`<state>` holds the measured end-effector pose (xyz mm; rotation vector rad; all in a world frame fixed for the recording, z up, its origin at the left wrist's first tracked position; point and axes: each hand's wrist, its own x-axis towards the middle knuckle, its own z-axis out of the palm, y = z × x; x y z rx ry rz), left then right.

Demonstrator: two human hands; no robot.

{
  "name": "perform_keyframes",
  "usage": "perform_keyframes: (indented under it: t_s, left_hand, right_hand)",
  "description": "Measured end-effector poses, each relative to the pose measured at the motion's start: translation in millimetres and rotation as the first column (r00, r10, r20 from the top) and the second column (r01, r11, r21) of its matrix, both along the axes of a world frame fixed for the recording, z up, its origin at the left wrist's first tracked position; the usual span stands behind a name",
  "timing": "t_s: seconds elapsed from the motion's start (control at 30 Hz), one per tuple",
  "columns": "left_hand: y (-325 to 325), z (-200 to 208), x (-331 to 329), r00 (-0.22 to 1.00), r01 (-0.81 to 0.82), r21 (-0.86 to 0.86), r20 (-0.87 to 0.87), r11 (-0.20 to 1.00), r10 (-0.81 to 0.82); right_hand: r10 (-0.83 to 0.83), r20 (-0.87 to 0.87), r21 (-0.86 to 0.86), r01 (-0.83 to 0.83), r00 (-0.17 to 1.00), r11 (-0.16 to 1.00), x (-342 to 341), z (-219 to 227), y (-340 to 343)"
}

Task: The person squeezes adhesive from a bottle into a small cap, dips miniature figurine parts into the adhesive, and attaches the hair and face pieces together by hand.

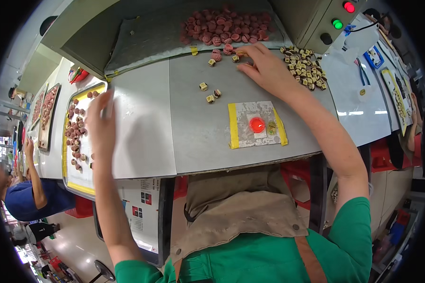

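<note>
My right hand [264, 66] reaches to the far side of the grey work surface, thumb and index finger apart. Close to those fingertips lie a small yellow-and-dark blocky piece [235, 59] and a bumpy pink domed piece [228, 49]. Another pink domed piece [216, 55] sits just left of them. Over the right edge of a yellow-rimmed tray [103, 87] is my left hand [100, 115]; its fingers are blurred and partly hidden, so whatever they may hold does not show. Several round pinkish-brown pieces [74, 129] are spread on that tray.
A heap of pink domed pieces [222, 26] lies on a cloth under the grey housing. At right is a pile of yellow-and-dark pieces [304, 68]. A glowing red disc [257, 125] sits in a taped square pad nearby. Pliers [362, 70] lie farther right; a co-worker [38, 195] is at left.
</note>
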<state>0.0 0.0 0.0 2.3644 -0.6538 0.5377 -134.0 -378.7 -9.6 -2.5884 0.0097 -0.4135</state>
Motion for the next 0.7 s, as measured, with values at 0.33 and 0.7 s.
perform_keyframes:
  t_s: [0.33, 0.7]
  left_hand:
    - [-230, -28, -4, 0.944, 0.311, 0.11, 0.083, 0.944, -0.321]
    - [-176, -18, -16, 0.822, 0.557, -0.003, -0.141, 0.831, -0.552]
  right_hand:
    - [0.122, 0.284, -0.335, -0.021, 0.951, 0.942, -1, 0, -7]
    - [-0.003, -0.164, -0.244, -0.038, 0.986, 0.969, -120, 47, -12]
